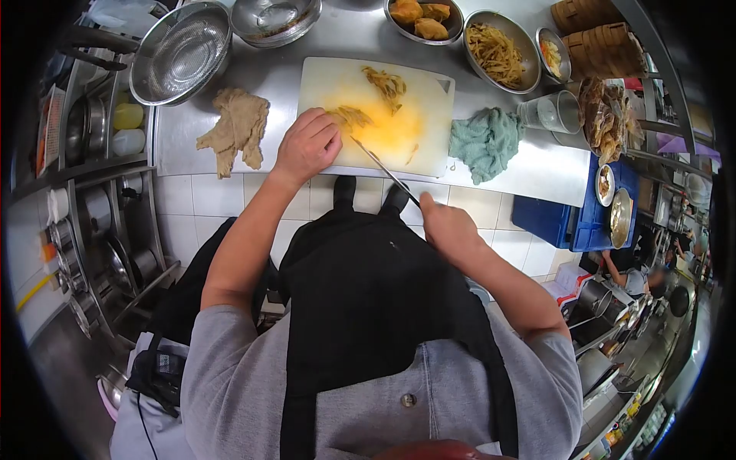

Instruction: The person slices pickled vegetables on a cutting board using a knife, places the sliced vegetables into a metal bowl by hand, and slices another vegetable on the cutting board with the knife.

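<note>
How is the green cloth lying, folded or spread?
Neither: the green cloth is crumpled. It lies in uneven, bunched creases by the board.

1. The fingertips of the left hand are curled out of sight, and the near ends of the yellow strips are covered by it.
2. The handle of the knife is mostly hidden inside the right hand; whether the blade touches the cutting board cannot be told.
3. The picture's top edge cuts off the stacked metal bowls and the bowl of orange pieces.
4. The toes of the shoes are hidden beneath the tabletop.
5. The contents of the bamboo baskets are hidden.
6. At far right, another person is blurred, and their work is too small to tell.
</note>
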### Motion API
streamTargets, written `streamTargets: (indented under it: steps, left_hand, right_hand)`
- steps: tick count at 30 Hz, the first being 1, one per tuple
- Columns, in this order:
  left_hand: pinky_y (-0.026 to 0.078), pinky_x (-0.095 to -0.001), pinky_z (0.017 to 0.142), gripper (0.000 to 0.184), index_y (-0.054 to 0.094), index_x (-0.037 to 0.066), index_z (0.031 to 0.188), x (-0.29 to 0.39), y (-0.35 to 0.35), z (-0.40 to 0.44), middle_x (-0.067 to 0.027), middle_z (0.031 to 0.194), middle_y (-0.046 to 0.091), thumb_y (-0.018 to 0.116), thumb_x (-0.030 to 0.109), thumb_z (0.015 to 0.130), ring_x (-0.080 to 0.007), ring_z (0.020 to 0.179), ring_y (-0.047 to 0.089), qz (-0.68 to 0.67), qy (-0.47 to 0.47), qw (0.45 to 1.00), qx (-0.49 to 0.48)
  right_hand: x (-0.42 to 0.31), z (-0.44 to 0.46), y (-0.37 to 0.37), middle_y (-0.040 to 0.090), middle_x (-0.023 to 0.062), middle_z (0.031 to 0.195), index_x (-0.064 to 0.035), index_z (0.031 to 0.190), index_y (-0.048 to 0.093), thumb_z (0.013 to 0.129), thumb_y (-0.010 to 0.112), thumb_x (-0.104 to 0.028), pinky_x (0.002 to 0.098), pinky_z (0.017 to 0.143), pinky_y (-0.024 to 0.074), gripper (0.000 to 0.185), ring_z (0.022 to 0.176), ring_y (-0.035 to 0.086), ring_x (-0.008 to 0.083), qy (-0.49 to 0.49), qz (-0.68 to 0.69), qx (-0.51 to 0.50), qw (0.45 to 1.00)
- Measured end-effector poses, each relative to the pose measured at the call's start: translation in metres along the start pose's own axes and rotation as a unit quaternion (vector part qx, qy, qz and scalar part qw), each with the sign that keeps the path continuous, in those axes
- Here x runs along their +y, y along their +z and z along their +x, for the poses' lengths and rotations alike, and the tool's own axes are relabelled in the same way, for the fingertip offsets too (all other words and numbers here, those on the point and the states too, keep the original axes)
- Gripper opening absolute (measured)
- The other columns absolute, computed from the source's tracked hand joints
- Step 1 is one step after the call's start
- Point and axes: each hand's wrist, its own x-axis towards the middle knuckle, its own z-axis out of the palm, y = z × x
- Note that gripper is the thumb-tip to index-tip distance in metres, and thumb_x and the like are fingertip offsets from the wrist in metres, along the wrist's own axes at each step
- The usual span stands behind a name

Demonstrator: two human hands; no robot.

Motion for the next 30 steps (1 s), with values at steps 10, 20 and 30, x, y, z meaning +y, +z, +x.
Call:
streamTargets:
  steps: [10,20,30]
  left_hand:
    - [0.057,-0.0404,0.088,0.010,0.071,0.004,0.083,0.002,-0.002,0.001,-0.0069,0.095,0.072,0.076,0.001,0.074,-0.0277,0.094,0.067,0.031,0.017,0.999,0.001]
    - [0.057,-0.0402,0.087,0.010,0.072,0.004,0.083,0.003,-0.003,0.001,-0.0067,0.094,0.072,0.076,0.001,0.074,-0.0275,0.094,0.066,0.029,0.014,0.999,0.007]
    - [0.055,-0.0434,0.092,0.017,0.070,0.003,0.095,0.016,-0.007,0.002,-0.0107,0.102,0.071,0.075,0.002,0.079,-0.0326,0.100,0.065,0.020,-0.059,0.997,-0.035]
  right_hand:
    - [-0.017,0.054,-0.014,0.068,0.0220,0.069,0.0023,0.105,0.049,0.092,0.058,-0.002,0.0520,0.063,0.0581,0.017,0.068,0.072,0.0424,-0.053,0.028,0.085,0.995]
    - [-0.017,0.061,-0.008,0.070,0.0213,0.074,0.0014,0.106,0.050,0.088,0.060,0.001,0.0514,0.064,0.0584,0.021,0.070,0.073,0.0412,-0.064,0.016,0.095,0.993]
    - [0.008,-0.018,-0.019,0.072,0.0203,0.075,-0.0010,0.106,0.052,0.091,0.059,-0.004,0.0513,0.064,0.0585,0.017,0.071,0.074,0.0386,0.006,-0.008,0.050,0.999]
